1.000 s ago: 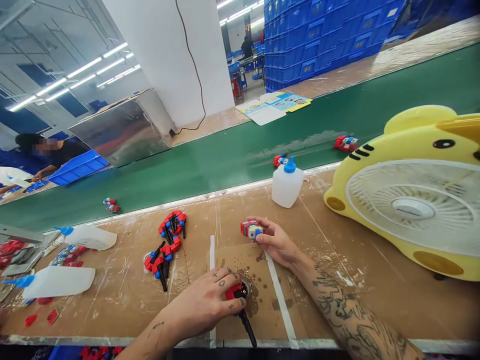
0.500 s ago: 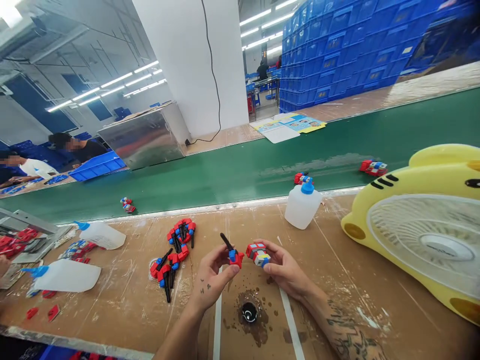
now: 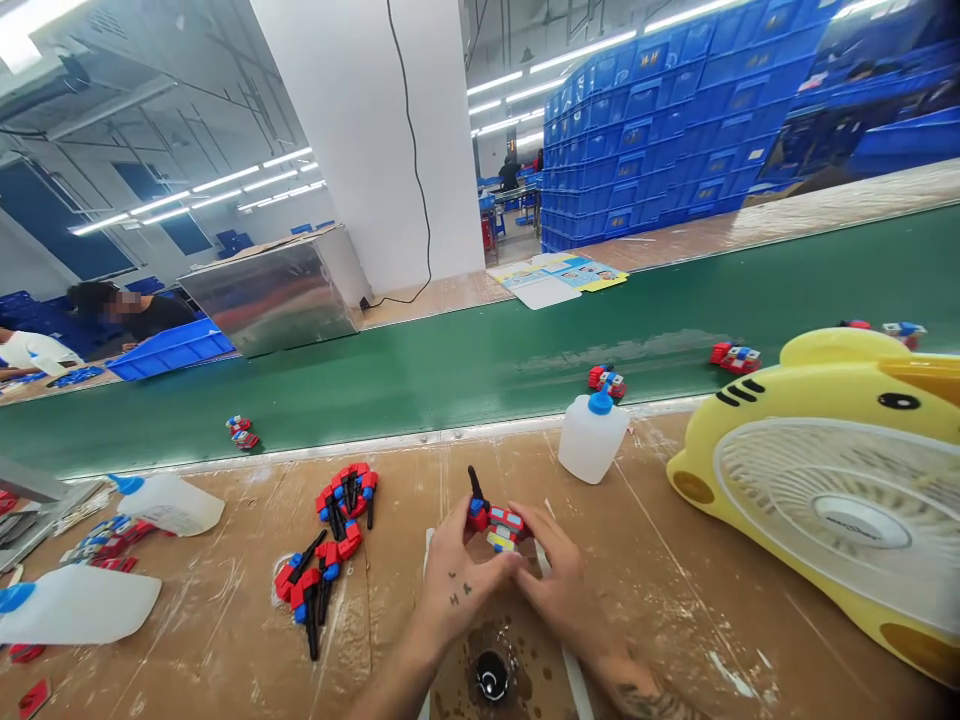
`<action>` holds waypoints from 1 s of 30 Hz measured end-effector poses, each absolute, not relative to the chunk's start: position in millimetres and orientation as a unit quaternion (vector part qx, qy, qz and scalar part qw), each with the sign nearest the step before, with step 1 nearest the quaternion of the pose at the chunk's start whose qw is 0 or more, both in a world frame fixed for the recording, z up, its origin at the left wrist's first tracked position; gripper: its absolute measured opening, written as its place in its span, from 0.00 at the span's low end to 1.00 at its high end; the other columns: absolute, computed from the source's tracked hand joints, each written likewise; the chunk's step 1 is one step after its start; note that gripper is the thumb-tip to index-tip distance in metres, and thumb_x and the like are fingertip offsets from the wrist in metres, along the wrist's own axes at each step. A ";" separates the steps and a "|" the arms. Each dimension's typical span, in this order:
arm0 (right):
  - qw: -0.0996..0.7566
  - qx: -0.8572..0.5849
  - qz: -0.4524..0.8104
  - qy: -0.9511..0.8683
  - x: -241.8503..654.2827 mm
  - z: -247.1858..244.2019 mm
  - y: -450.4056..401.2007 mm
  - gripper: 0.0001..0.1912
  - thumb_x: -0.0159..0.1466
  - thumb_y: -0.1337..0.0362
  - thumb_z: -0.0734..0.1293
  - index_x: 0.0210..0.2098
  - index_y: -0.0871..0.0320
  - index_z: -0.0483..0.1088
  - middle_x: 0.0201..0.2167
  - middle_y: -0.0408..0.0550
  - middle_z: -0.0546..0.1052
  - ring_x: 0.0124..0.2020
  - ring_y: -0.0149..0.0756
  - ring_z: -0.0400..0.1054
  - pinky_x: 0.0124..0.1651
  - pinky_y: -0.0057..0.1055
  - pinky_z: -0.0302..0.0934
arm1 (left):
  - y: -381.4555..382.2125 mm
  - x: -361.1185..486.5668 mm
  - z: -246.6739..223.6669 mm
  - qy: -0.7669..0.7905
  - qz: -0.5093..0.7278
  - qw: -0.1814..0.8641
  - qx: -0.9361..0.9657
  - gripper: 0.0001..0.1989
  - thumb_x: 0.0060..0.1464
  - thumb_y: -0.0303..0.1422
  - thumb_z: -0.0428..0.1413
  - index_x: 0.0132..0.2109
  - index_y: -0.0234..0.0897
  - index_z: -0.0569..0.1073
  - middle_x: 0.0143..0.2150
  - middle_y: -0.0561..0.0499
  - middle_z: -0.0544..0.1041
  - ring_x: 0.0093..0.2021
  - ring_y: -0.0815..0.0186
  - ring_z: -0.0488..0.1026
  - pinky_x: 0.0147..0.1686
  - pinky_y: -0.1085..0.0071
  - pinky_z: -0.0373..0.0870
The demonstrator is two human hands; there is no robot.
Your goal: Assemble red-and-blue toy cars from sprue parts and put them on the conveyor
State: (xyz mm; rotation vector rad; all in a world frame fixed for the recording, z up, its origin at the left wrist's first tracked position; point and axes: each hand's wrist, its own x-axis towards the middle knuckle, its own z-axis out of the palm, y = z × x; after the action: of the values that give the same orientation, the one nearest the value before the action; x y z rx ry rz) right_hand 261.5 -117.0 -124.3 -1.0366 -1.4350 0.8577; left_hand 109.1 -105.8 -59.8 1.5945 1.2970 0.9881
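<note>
My left hand (image 3: 457, 570) grips a small red and blue arm piece (image 3: 477, 512) with a black rod pointing up. Pinched in my right hand (image 3: 559, 575) is a red, white and yellow toy body (image 3: 504, 528). The two parts touch side by side, and my thumbs meet below them. Just under my hands a small round black cup (image 3: 492, 676) stands on the wet brown tabletop. Left of my hands lies a cluster of red and blue pieces with black rods (image 3: 349, 500).
A white squeeze bottle (image 3: 592, 440) stands behind right; two more (image 3: 176, 503) lie left. A yellow fan (image 3: 840, 500) fills the right side. Toy bodies (image 3: 735, 357) sit on the green belt (image 3: 450, 370). Blue crates (image 3: 637, 130) are stacked beyond; a person (image 3: 150, 312) is far left.
My hands have come together, bringing the arm piece and the toy body from slightly apart into contact. The view has shifted a little, so the surroundings sit lower and further left.
</note>
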 end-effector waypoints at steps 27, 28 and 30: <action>0.531 -0.529 0.299 -0.591 268.8 -139.0 -102.1 0.15 0.65 0.56 0.65 0.50 0.49 0.71 0.39 0.50 0.77 0.39 0.48 0.73 0.40 0.39 0.70 | 183.7 169.6 -37.3 0.639 -0.014 0.230 0.734 0.18 0.62 0.38 0.57 0.55 0.34 0.70 0.52 0.44 0.74 0.48 0.59 0.74 0.47 0.56 0.74; 0.531 -0.530 0.298 -0.591 268.6 -139.1 -101.9 0.14 0.64 0.55 0.65 0.49 0.50 0.71 0.38 0.50 0.77 0.38 0.47 0.73 0.39 0.39 0.70 | 180.0 166.5 -37.0 0.631 0.000 0.237 0.738 0.20 0.62 0.40 0.57 0.57 0.34 0.69 0.53 0.43 0.74 0.48 0.58 0.74 0.47 0.56 0.73; 0.528 -0.537 0.301 -0.585 267.8 -139.0 -102.7 0.15 0.64 0.53 0.65 0.47 0.50 0.72 0.36 0.49 0.78 0.36 0.46 0.72 0.38 0.39 0.70 | 167.9 151.9 -33.6 0.615 0.039 0.250 0.747 0.30 0.60 0.44 0.58 0.63 0.33 0.64 0.55 0.39 0.73 0.51 0.57 0.74 0.49 0.59 0.72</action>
State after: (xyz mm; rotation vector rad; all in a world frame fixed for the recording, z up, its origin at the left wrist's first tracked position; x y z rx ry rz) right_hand 267.8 -102.7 -139.0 -1.2822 -1.3988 0.7186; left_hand 151.9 167.9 -33.6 2.0334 1.6733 0.1053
